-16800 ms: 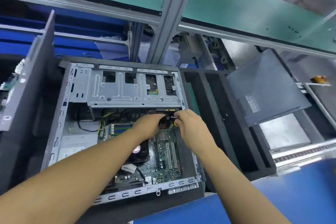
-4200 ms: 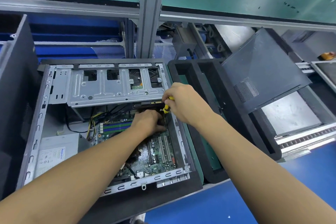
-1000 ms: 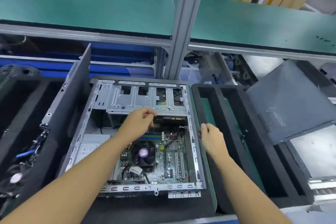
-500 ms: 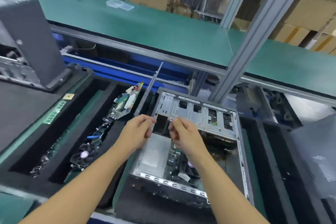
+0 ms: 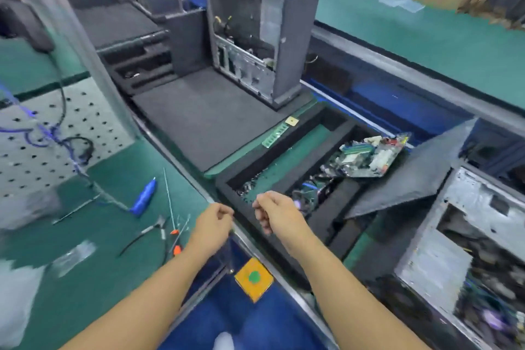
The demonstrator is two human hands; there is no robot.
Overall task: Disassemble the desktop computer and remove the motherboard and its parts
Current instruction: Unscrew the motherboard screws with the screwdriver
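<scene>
The open desktop case lies on its side at the right edge, blurred, with its board and cables still inside. A dark side panel leans against it. My left hand and my right hand hover side by side over the near rim of the black foam tray, away from the case. Both have curled fingers with the fingertips drawn together, and nothing shows in either. A loose motherboard lies tilted in the tray's far slot, with fans and cables below it.
On the green mat to the left lie a blue screwdriver, pliers, thin orange-handled drivers and a clear bag. An upright gutted case stands on foam behind. A RAM stick and an orange button box lie nearby.
My view has swung left, away from the open case. Both hands have left the case's drive cage and now hang over the foam tray's near edge, close to the tool mat.
</scene>
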